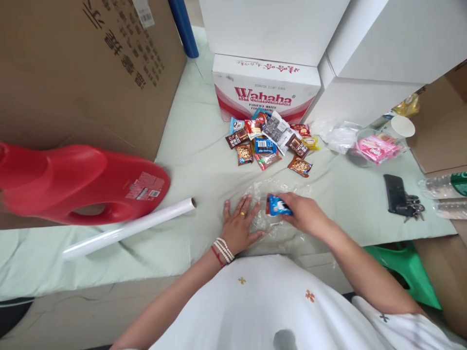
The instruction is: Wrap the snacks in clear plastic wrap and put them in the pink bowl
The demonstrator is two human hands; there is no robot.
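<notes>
My right hand [304,214] is closed around a small blue snack packet [278,205] and holds it just above a sheet of clear plastic film [272,226] spread on the pale green cloth. Pressing flat on the film's left edge is my left hand [241,227], fingers spread, a ring on one finger and bead bracelets at the wrist. A pile of several small snack packets [268,143] lies beyond the film, in front of a red and white Wahaha carton [264,87].
A white roll of film [127,228] lies to the left, below a red plastic jug [78,182] and a big cardboard box [83,68]. On the right are a bowl with pink packets [375,148], a paper cup [401,126], a black phone with keys [397,197] and plastic bottles [443,184].
</notes>
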